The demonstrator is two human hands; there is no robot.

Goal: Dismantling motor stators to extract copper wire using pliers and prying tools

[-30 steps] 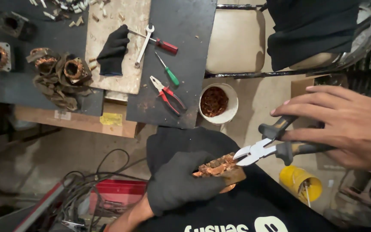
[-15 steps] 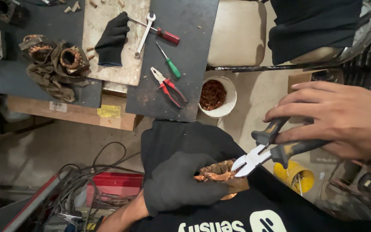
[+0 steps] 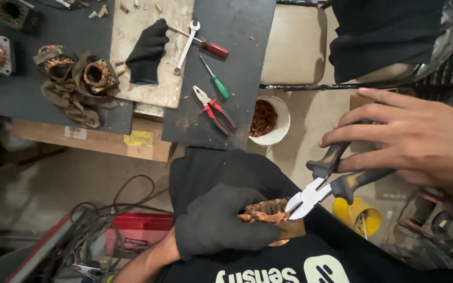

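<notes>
While the gloved left hand (image 3: pixel 221 228) clamps the stator (image 3: pixel 271 217), the right hand (image 3: pixel 420 141) squeezes pliers (image 3: pixel 326 183), nose at its 3 o'clock edge; next needs a firm pull.

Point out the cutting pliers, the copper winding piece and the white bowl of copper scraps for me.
cutting pliers (image 3: pixel 310 198): head view, on the bright metal head near the pivot.
copper winding piece (image 3: pixel 268 212): head view, on its exposed copper top.
white bowl (image 3: pixel 283 121): head view, on its right rim.
</notes>
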